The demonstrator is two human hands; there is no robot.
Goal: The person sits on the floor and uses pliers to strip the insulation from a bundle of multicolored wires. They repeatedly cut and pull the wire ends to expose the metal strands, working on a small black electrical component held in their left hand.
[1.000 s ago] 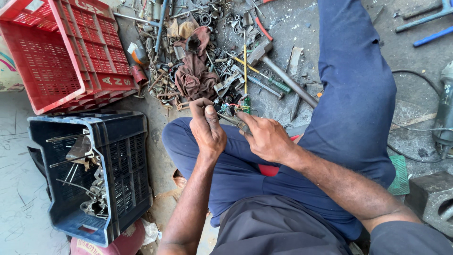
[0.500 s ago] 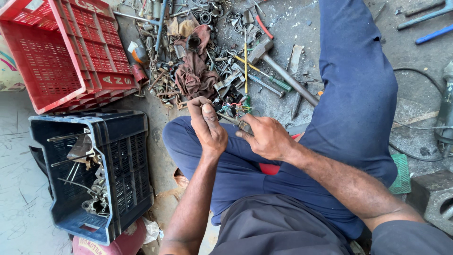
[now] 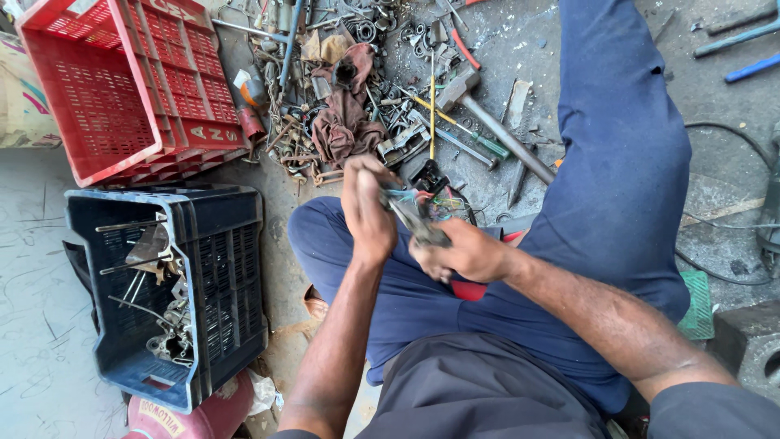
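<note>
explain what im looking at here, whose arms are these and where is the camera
The camera sits on a person's head and looks straight down, so the two bare arms coming up from the bottom are that person's own. They sit on a concrete floor in blue trousers. The left hand and the right hand meet in the middle around a small metal tool and a bunch of thin coloured wires; exactly how each hand grips them is hard to make out. Beyond the hands lies a heap of scrap metal and tools with a reddish rag and a hammer. To the left stand a red crate and a dark blue crate holding metal parts.
</note>
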